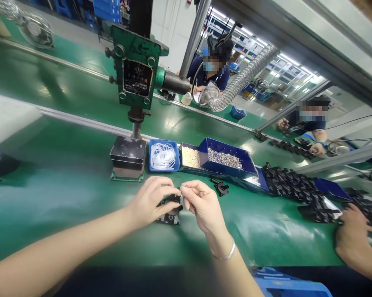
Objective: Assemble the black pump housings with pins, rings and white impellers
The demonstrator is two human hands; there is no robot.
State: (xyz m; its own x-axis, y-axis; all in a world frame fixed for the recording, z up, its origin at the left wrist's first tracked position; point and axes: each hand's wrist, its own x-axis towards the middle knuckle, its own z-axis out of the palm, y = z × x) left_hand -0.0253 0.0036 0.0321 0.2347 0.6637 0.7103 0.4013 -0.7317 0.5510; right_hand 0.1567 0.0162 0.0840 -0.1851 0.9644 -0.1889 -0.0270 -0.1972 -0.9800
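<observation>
My left hand (150,202) curls its thumb and forefinger around a black plastic part (171,218) low over the green bench. My right hand (202,202), with a silvery bracelet at the wrist, pinches thumb and forefinger together at the part's upper right edge. Whatever sits in that pinch is too small to make out. Beyond the hands, another small black part (222,188) lies on the bench.
A green hand press (136,74) stands behind my left hand. White rings fill a blue bin (164,168); beside it are a bin of cream pieces (190,157) and a blue tray (229,144) of metal pins. Black parts (293,185) pile up rightward, near a co-worker's hand (355,218).
</observation>
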